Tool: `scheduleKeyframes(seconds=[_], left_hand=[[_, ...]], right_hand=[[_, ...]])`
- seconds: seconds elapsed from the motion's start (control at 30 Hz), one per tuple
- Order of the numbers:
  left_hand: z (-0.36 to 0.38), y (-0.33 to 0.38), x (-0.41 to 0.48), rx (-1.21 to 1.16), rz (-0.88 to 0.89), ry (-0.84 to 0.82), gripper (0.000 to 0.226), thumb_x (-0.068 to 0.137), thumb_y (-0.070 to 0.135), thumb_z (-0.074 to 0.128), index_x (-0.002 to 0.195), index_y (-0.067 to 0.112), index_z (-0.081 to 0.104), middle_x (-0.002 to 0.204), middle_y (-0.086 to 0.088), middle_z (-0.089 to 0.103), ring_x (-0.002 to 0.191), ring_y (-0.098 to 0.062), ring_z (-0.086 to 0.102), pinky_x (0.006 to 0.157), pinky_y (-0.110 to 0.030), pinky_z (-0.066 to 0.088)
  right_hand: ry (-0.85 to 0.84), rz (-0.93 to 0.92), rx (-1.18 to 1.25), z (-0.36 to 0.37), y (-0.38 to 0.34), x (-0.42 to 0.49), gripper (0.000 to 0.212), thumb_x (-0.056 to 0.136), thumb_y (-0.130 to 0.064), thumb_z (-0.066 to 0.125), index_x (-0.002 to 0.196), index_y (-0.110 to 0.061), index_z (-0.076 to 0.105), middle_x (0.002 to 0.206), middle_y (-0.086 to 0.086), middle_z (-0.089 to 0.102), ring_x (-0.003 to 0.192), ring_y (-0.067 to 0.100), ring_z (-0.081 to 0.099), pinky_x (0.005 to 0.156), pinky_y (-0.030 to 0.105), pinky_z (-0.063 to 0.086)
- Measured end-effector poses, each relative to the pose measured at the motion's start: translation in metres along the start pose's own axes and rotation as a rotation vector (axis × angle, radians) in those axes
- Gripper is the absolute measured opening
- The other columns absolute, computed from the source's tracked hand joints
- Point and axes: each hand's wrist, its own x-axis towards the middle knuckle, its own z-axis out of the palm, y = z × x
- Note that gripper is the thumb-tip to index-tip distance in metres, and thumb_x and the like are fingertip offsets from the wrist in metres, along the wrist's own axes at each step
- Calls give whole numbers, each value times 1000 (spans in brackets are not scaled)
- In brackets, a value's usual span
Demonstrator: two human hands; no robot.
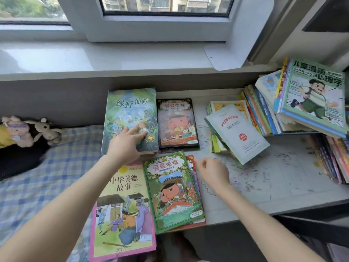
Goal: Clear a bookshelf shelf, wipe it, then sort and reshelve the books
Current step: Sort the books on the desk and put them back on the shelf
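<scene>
Green fantasy book (130, 108) lies flat under the left hand (125, 143), straight fingers pressing its near end, long axis running away from the wrist. Right hand (213, 173) is loosely curled and empty, with the detective book (172, 191) just to its left.

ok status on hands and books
Left hand flat on the green book, right hand free above the desk. More books face up alongside. Leaning stack crowds the right side.

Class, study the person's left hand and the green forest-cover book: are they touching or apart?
Touching. The head view shows the left hand lying on the green forest-cover book, its straight fingers pressed onto the lower cover.
</scene>
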Motion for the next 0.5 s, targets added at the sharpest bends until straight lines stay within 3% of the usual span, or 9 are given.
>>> scheduleKeyframes(seconds=[0.1,0.17,0.3,0.4,0.5], left_hand=[[2,0,1,-12,-16,7,82,79,7,49,149,43,22,160,12,9,148,-21,10,102,-47,44],[2,1,1,-30,-28,10,82,79,6,48,148,43,23,160,12,9,148,-21,9,104,-47,42],[3,4,0,-39,-42,5,84,78,5,48,149,42,21,160,12,5,148,-20,5,112,-47,32],[3,4,-1,-32,-39,2,84,79,7,49,149,43,19,160,12,3,148,-20,4,113,-47,30],[2,3,-2,-14,-39,-4,85,79,7,49,150,42,17,160,12,2,148,-20,3,115,-47,26]], right_hand=[[51,72,122,-6,-18,59,56,92,-57,49,112,-6,56,101,9,63,91,27,61,61,29,44],[13,163,210,-4,-28,91,64,84,-62,59,114,-6,52,110,11,60,96,27,59,59,28,41],[-20,329,380,-6,-42,115,95,74,-50,77,140,0,31,140,15,45,121,32,52,77,34,47],[-87,352,474,-12,-41,121,95,74,-40,81,142,2,30,145,16,41,129,31,46,95,36,45],[-131,346,587,-17,-38,123,79,72,-34,83,131,2,45,137,14,51,122,30,51,90,34,44]])
